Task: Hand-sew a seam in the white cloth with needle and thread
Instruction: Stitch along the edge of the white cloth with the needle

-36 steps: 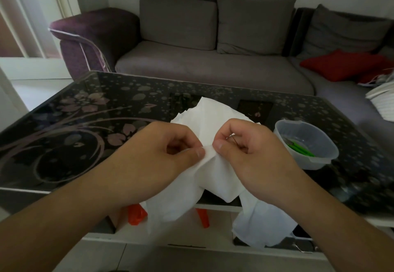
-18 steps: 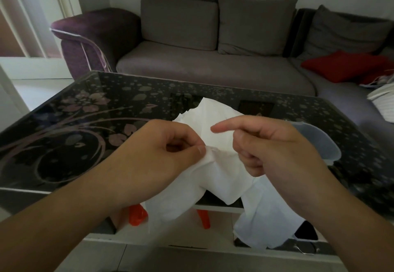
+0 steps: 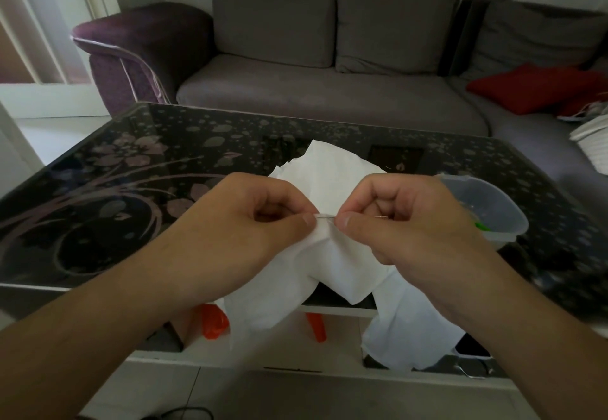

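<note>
The white cloth [image 3: 332, 176] lies over the near edge of the dark glass table [image 3: 138, 169] and hangs down in front. My left hand [image 3: 243, 222] pinches a fold of the cloth between thumb and forefinger. My right hand [image 3: 404, 225] pinches the thin metal needle [image 3: 326, 218], which pokes out of the fold between my two thumbs. The thread is too fine to see.
A clear plastic tub [image 3: 483, 209] holding something green stands on the table just right of my right hand. A grey sofa [image 3: 329, 90] with a red cushion [image 3: 533, 87] runs behind the table. Orange items [image 3: 214, 321] sit on the shelf under the table.
My right hand had lifted away from the fold with its forefinger stretched out; it has come back down and now pinches the needle at the fold. My left hand has kept its hold.
</note>
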Tool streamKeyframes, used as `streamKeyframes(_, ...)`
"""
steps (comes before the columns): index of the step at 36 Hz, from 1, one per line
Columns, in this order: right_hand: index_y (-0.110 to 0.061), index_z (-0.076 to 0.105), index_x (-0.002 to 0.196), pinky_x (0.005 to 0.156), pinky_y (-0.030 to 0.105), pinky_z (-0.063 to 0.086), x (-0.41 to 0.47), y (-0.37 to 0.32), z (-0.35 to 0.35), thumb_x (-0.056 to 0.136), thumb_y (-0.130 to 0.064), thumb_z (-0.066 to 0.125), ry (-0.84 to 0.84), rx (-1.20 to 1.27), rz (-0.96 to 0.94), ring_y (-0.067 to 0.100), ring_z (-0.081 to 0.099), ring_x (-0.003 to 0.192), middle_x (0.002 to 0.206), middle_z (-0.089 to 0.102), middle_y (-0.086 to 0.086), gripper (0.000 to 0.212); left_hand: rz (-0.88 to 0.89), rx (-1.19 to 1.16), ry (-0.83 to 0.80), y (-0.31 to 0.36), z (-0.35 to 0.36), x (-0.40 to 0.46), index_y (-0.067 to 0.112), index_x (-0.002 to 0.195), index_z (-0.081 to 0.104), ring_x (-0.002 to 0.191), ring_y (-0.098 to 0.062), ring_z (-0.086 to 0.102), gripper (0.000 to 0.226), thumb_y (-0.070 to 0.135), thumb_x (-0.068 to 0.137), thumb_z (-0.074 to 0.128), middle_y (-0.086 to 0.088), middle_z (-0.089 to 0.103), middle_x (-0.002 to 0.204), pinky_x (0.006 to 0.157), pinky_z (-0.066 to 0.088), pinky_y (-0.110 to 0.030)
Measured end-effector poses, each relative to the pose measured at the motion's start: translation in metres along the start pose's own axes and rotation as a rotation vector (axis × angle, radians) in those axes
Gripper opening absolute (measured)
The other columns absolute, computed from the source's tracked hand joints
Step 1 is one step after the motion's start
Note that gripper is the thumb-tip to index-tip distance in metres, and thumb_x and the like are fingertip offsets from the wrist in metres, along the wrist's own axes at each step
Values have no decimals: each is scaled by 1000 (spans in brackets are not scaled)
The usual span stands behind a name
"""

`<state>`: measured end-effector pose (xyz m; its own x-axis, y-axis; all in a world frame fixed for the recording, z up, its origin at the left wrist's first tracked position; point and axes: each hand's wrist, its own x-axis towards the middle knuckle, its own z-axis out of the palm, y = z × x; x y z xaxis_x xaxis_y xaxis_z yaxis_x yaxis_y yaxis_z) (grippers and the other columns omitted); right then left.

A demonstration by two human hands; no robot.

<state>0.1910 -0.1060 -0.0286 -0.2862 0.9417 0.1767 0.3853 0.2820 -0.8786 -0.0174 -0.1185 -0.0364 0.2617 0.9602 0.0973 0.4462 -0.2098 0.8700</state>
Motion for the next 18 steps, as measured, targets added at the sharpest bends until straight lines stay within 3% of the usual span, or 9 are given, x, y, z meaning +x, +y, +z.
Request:
streamKeyframes(8, -19, 74, 73, 54, 24, 40, -2, 6, 3, 88, -11, 75, 8, -4, 23, 17, 42, 53, 58, 53, 15, 17, -20, -44, -20, -3, 2, -3, 29, 93, 81, 84, -7, 74, 18, 24, 100, 65, 11, 79, 89, 75, 50, -23)
streamKeyframes(14, -20, 75, 75, 51, 19, 41, -2, 6, 2, 87, -14, 75, 25, -5, 10, 16, 45, 53, 63, 57, 19, 13, 46, 0, 23, -6, 5, 0, 32, 89, 79, 85, -8, 74, 14, 28, 97, 68, 13, 78, 88, 77, 55, -23)
streamKeyframes(18, -18, 74, 77, 54, 22, 41, -7, 9, 7, 86, -14, 78, 5, 119, 49, 14, 46, 55, 60, 58, 7, 10, 52, -1, 37, -10, 13, -1, 32, 89, 78, 85, -9, 73, 13, 30, 96, 67, 13, 77, 88, 75, 59, -26)
